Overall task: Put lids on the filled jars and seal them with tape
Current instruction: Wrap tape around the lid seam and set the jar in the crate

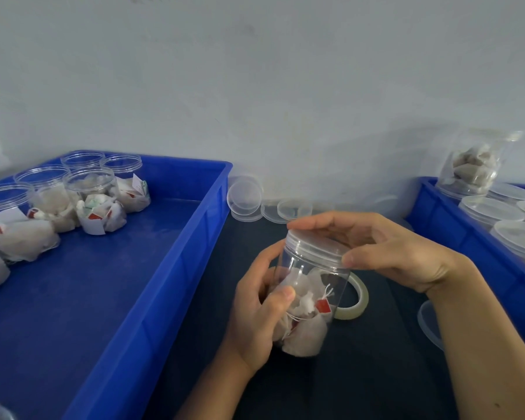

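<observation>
Over on the left sits a big blue tray with open jars of tea bags clustered at its far corner, none of them capped. Spare lids lie against the wall just past its rim. In the middle, above the dark table, the left hand wraps round a clear jar stuffed with tea bags, and the right hand curls fingers and thumb over its lid. A tape roll lies just behind the jar. On the right, another blue tray holds capped jars.
</observation>
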